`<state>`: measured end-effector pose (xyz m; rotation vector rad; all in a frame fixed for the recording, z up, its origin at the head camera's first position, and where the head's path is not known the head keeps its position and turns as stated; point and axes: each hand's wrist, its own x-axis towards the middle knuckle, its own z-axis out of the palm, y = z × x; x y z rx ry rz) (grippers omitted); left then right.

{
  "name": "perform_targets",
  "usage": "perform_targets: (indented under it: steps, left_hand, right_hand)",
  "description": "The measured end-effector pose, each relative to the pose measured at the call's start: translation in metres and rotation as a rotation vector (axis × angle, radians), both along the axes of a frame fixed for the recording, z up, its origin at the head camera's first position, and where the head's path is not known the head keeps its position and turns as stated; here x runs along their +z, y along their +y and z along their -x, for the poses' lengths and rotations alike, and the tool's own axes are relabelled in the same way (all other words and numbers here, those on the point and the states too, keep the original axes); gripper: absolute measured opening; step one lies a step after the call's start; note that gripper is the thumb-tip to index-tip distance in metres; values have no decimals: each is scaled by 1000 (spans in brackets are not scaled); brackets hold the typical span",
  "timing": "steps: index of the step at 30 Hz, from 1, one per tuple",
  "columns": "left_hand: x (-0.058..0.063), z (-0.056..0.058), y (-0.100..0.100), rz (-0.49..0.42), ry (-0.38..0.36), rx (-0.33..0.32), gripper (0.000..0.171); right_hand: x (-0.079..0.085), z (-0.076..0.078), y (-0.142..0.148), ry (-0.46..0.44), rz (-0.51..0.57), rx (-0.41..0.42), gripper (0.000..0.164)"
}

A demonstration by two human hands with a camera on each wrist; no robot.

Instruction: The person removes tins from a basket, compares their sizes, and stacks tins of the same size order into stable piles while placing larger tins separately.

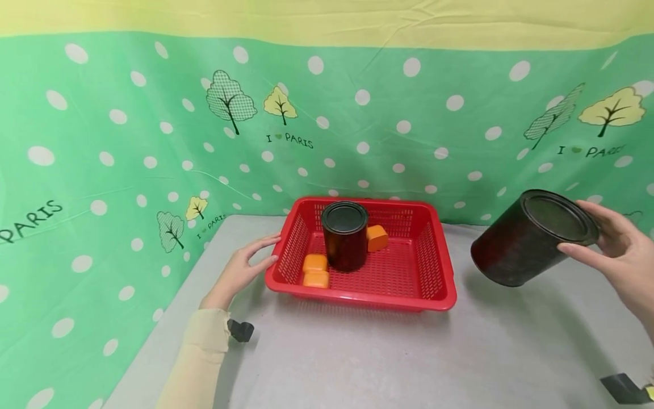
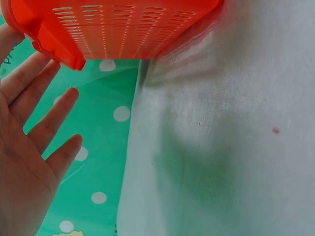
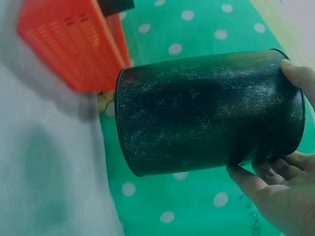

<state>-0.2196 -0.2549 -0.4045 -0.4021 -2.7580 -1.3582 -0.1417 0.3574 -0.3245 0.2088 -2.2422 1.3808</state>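
Observation:
My right hand grips a large black can near its lidded end, thumb on one side and fingers on the other. The can tilts above the table, to the right of a red plastic basket. In the right wrist view its scuffed dark side fills the middle. At the basket's left rim, my left hand touches with its fingertips, its fingers extended. Inside the basket another black can stands upright. Two orange blocks lie in front of it on the left, and an orange block sits behind it.
The basket stands on a grey-white table close to its back edge. Behind and to the left hangs a green curtain with white dots and printed trees. Dark wrist mounts show below both hands.

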Motion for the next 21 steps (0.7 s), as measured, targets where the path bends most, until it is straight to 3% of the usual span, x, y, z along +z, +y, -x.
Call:
perform_targets:
  steps: [12, 17, 21]
  left_hand:
    - [0, -1, 1, 2, 11, -2, 51]
    - [0, 0, 0, -1, 10, -2, 51]
    - [-1, 0, 0, -1, 12, -5, 51]
  right_hand:
    - [-27, 2, 36, -62, -6, -119, 79]
    - [-37, 4, 44, -127, -50, -247, 78]
    - [-41, 8, 47, -103, -39, -308, 74]
